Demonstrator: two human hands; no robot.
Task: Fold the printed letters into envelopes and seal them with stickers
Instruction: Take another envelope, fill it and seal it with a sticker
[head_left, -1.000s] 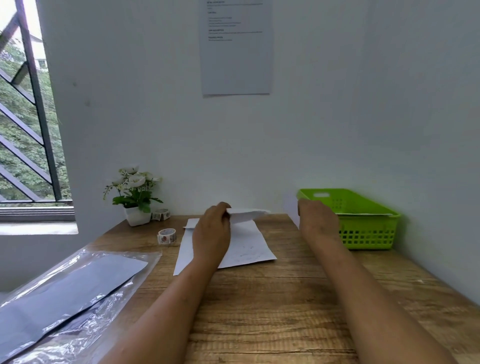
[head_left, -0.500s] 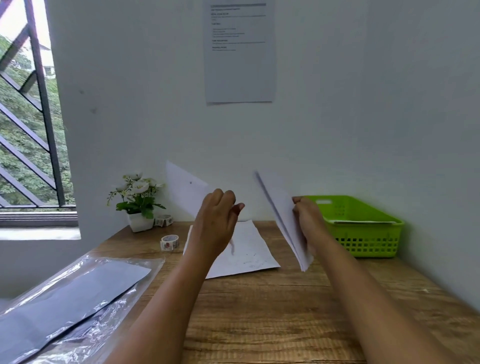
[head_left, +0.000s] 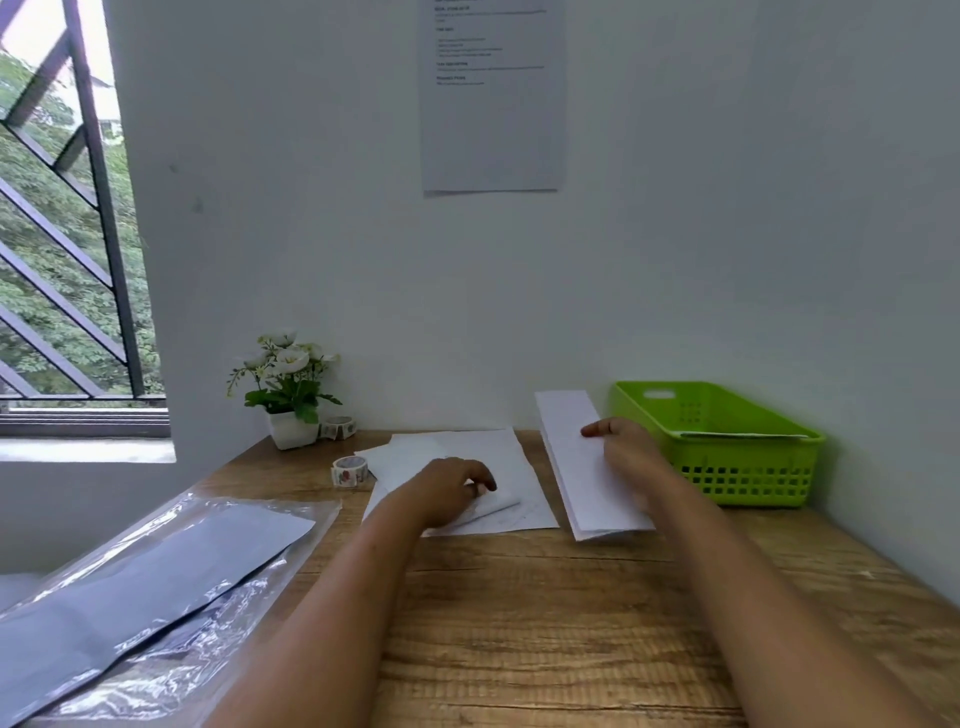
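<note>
Might crumple folded letter (head_left: 576, 467), pinched in right hand (head_left: 631, 457), if shoved crooked into envelope (head_left: 400, 462) under curled left hand (head_left: 452, 491), grip unclear.

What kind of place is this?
Probably a small work corner in a home or office: a wooden desk, a printed notice stuck on the wall above it, and a green basket holding papers.

My right hand (head_left: 631, 460) grips a folded letter (head_left: 582, 467), tilted up off the wooden table (head_left: 519, 623) beside the green basket (head_left: 753, 467). My left hand (head_left: 449, 491) rests, fingers curled, on a white envelope (head_left: 405, 460) atop loose sheets (head_left: 493, 447), near a sticker roll (head_left: 349, 472).
</note>
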